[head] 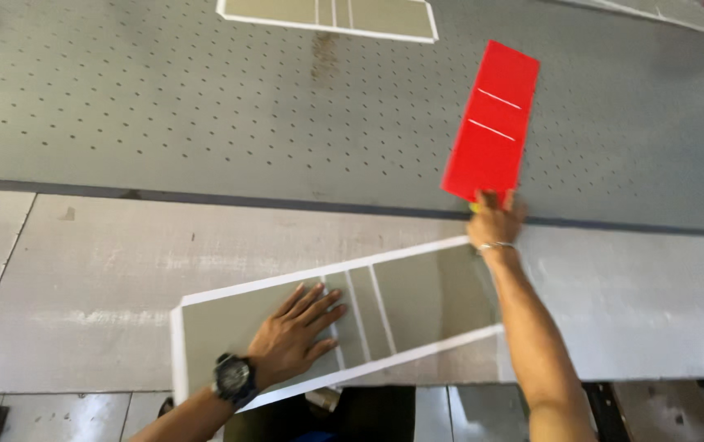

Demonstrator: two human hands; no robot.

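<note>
on grey panel left hand flat; right hand gripping red card

Across the upper half of the frame we see a grey perforated surface, dotted with small holes. At the top centre lies a second grey sheet with white edges and white score lines. Another pale sheet shows at the upper right corner. Below a dark seam, the pale grey bench fills the lower half, scuffed and streaked.
</note>
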